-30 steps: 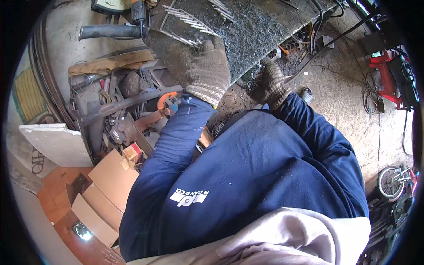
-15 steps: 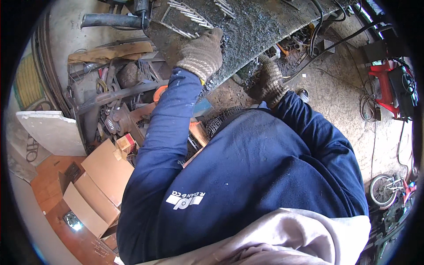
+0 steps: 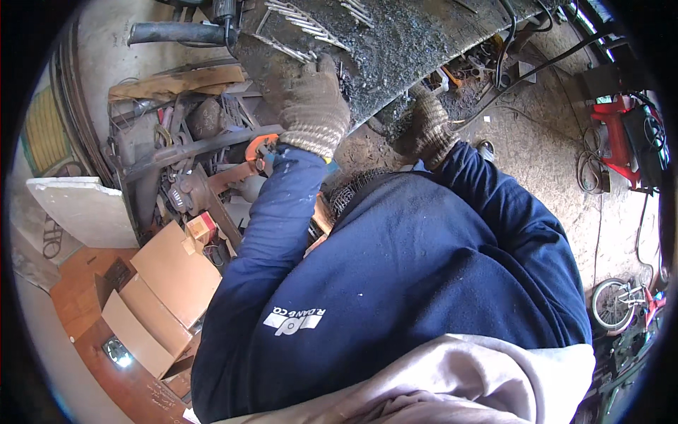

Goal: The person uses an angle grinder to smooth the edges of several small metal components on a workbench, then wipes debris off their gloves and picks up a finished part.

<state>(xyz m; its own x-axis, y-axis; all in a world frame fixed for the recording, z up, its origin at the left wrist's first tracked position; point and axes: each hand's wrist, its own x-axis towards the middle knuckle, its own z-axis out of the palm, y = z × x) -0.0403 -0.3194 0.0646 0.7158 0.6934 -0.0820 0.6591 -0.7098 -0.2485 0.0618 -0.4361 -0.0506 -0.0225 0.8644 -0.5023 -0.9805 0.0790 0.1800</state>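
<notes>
My left hand [image 3: 314, 106], in a brown knitted glove, lies over the near part of a dark metal work table [image 3: 431, 32]. Its fingers reach forward and a little apart, with no held thing showing. Just beyond the fingertips are thin metal rods [image 3: 300, 25] laid in a row, some joined like a ladder. Dark grit and small metal scraps [image 3: 385, 67] cover the tabletop beside the hand. Below the right-hand edge, my gloved right hand [image 3: 432, 127] is curled beside a dark, grit-covered mass [image 3: 397, 120]; what it grips is hidden.
Left of the table lie a wooden plank [image 3: 176, 83], metal scrap and an orange clamp-like piece [image 3: 261, 145]. An open cardboard box [image 3: 166, 283] stands lower left. Black cables [image 3: 505, 42] hang over the table's right side. A red machine [image 3: 613, 141] stands far right, above a small bicycle [image 3: 614, 305].
My left hand has drawn back toward me and slightly left across the table, away from the gritty patch. My right hand has stayed almost in place below the edge.
</notes>
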